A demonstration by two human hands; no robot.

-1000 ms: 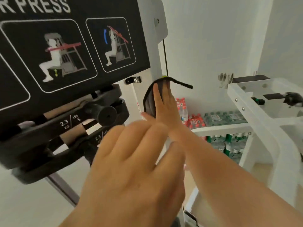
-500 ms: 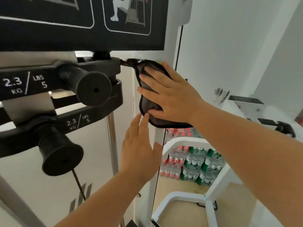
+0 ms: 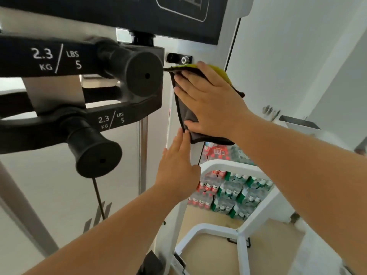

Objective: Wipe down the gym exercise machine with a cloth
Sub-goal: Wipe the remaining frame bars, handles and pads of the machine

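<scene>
cloth pressed to the machine's upright, wipe in hand

at the far left, two black add-on weights (image 3: 59, 58) marked 2.3 kg / 5 lbs jut toward you. their round end knobs (image 3: 143, 74) sit just beside the strip you are cleaning. watch your knuckles there, and do not let the cloth's top corner snag on the upper knob.

next comes your left hand (image 3: 176, 165). it lies flat on the white upright (image 3: 208, 52) with fingers straight, holding nothing, and its fingertips touch the cloth's lower edge. use it only as a brace, and move it down ahead of the cloth so that it does not block the stroke.

the cloth (image 3: 185, 114) sits just above it, spread against the upright below the small black latch (image 3: 179, 58). it looks thin and soft, with a grey face, a dark stitched border and a yellow-green side showing at the top. your right hand (image 3: 210, 102) lies open on it, fingers spread and straight, pressing it to the metal.

my advice is to keep the palm flat, press evenly, and pull straight down in overlapping passes. the loose lower corner hangs off the edge, so tuck it in.

to the right, stacked packs of bottled water (image 3: 234, 195) sit well behind a white frame (image 3: 218, 229).
</scene>
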